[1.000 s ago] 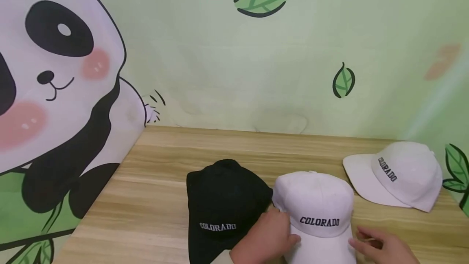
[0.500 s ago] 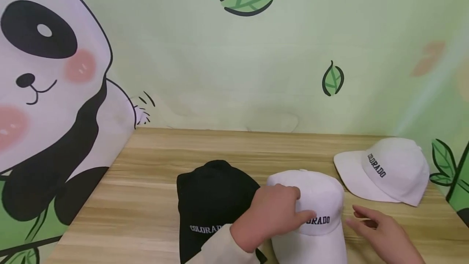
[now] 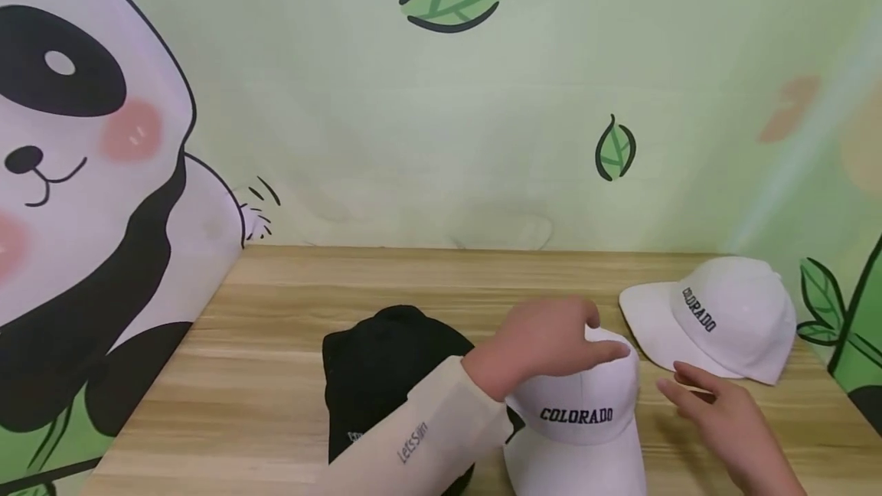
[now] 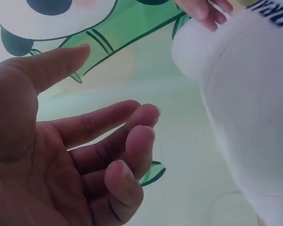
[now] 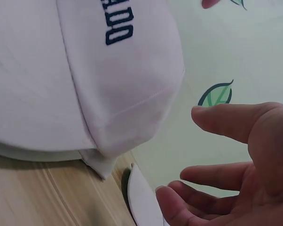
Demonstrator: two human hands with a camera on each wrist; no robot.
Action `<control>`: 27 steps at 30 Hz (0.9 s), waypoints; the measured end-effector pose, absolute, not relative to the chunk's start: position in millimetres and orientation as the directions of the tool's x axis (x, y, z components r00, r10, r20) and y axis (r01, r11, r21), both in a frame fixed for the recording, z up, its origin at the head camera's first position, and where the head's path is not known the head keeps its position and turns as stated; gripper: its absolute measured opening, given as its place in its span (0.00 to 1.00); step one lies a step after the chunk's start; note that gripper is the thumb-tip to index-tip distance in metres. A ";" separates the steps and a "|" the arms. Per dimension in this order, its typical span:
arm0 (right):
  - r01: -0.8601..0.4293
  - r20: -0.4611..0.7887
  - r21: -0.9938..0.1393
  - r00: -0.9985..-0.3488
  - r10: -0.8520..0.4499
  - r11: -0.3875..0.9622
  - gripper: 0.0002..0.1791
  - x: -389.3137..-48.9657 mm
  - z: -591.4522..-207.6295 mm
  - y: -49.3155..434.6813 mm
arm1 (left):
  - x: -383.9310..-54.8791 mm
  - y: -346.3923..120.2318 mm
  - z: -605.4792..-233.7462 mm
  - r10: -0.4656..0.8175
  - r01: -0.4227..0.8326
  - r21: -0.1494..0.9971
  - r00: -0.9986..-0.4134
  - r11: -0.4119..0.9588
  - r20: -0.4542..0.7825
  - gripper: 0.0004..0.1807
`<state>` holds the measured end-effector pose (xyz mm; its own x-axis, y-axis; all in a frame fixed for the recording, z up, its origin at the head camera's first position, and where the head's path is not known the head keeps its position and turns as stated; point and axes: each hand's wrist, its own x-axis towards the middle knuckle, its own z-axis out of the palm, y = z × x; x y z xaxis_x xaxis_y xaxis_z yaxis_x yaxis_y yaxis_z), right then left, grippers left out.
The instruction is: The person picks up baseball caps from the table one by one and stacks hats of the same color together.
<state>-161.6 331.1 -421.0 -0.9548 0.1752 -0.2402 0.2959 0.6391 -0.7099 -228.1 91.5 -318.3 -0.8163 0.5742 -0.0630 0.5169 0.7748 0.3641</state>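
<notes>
A white baseball cap [image 3: 577, 396] lettered COLORADO stands on the table, brim toward me. Over its crown hovers my left hand [image 3: 544, 343], hiding part of the top. The left wrist view shows this hand [image 4: 85, 141] empty, its thumb apart from loosely bent fingers, with a gap to the cap [image 4: 254, 103]. To the right of that cap is my right hand [image 3: 730, 427]. In the right wrist view it [image 5: 235, 165] holds nothing and stays apart from the cloth. A black cap [image 3: 393, 358] lies to the left, partly covered by my left sleeve [image 3: 427, 435].
Farther back at the right sits a second white COLORADO cap [image 3: 744, 320], its brim pointing left. The wood-grain table [image 3: 255, 373] meets a green backdrop [image 3: 331, 98] printed with a panda and leaves.
My left hand has risen from the front white cap's left side to above its crown. My right hand has drawn slightly away from the brim. The head view has shifted right.
</notes>
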 end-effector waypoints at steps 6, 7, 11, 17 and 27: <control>0.361 -0.301 -0.737 -0.932 0.201 0.571 0.53 -173.5 -422.7 338.9 | -250.9 106.0 -308.8 0.604 0.541 0.398 -0.796 0.741 -0.042 0.21; 0.366 -0.305 -0.736 -0.930 0.203 0.570 0.53 -174.9 -423.0 339.5 | -254.7 108.8 -307.7 0.605 0.539 0.405 -0.795 0.738 -0.043 0.20; 0.398 -0.335 -0.725 -0.917 0.217 0.562 0.55 -179.3 -424.9 344.2 | -271.0 120.6 -303.3 0.627 0.536 0.444 -0.775 0.718 -0.079 0.20; 0.400 -0.333 -0.719 -0.916 0.224 0.568 0.54 -183.1 -428.7 349.5 | -294.2 137.7 -300.3 0.638 0.501 0.477 -0.748 0.722 -0.180 0.22; 0.453 -0.374 -0.714 -0.892 0.256 0.534 0.59 -190.2 -432.2 348.0 | -320.9 164.4 -298.4 0.601 0.428 0.477 -0.740 0.768 -0.303 0.19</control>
